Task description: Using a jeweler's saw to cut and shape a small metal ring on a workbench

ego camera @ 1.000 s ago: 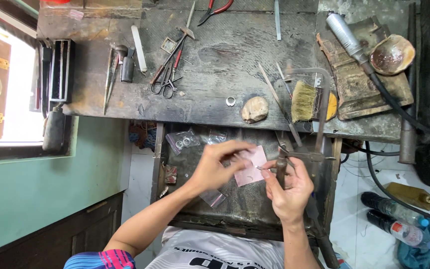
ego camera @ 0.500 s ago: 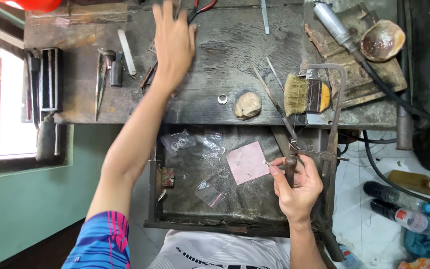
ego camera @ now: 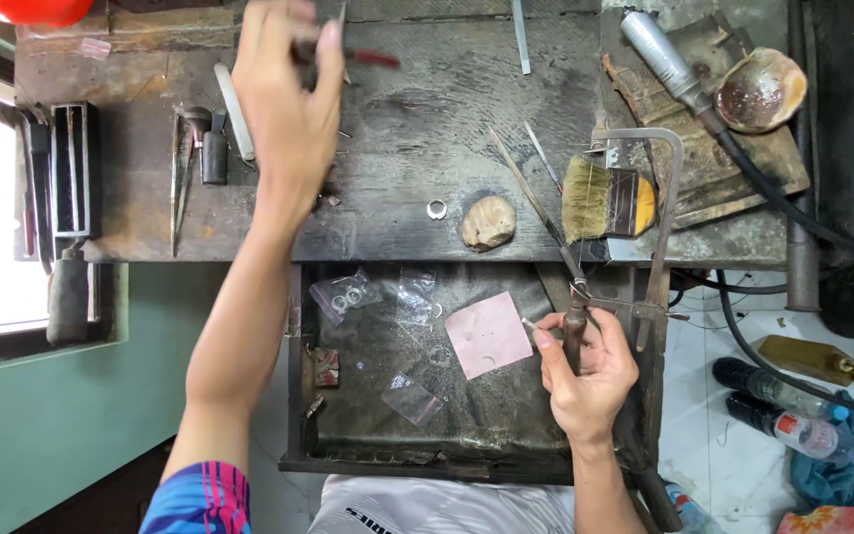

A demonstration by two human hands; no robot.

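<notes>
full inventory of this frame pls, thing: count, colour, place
bench: 1, dark worn wood, top half
drawer: 1, dark, open under the bench
pink paper: 1, in the drawer
plastic bags: several, clear, in the drawer
ring: 1, silver, bench front edge
stone: 1, tan, right of the ring
brush: 1, pale bristles, bench right
saw frame: 1, grey metal, over the brush
shell dish: 1, brown, top right
handpiece: 1, silver with black hose, top right
bottles: 2, clear plastic, floor right
left hand: on red-handled pliers, blurred
right hand: grips a dark tool handle by the drawer
</notes>
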